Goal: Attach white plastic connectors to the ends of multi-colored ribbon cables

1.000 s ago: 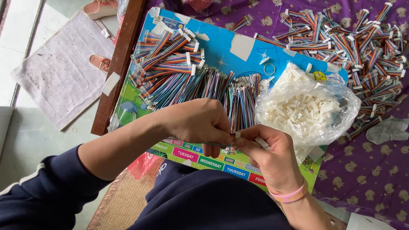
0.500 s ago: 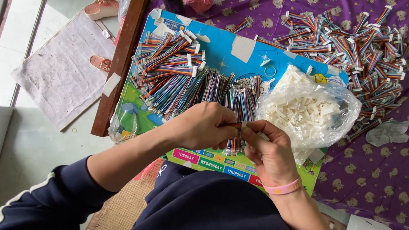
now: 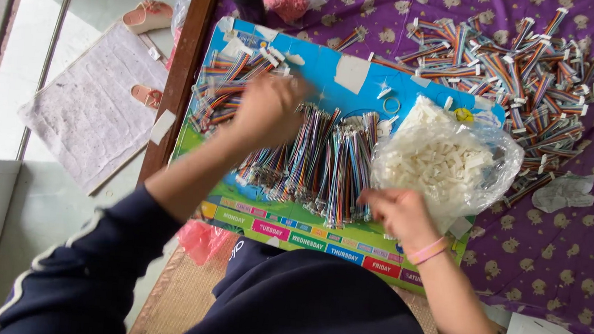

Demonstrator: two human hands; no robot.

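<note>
The left hand (image 3: 268, 108) is blurred over the board (image 3: 333, 64), at about 10 o'clock from the middle, above a heap of finished cables (image 3: 225, 87); I cannot tell if its fingers are spread or pinching. The right hand (image 3: 399, 214) rests at 5 o'clock, at the lower edge of the bag (image 3: 446, 161) of white connectors, with fingers curled together, perhaps pinching a small piece, but this is not clear. Between both hands lie the wire bundles (image 3: 325, 162), long axis running 12 to 6 o'clock. They are just beside the right hand, at its 9 o'clock, so this hand is nearer. More cables (image 3: 517, 64) lie on the purple cloth (image 3: 572, 266) at 1 o'clock.
</note>
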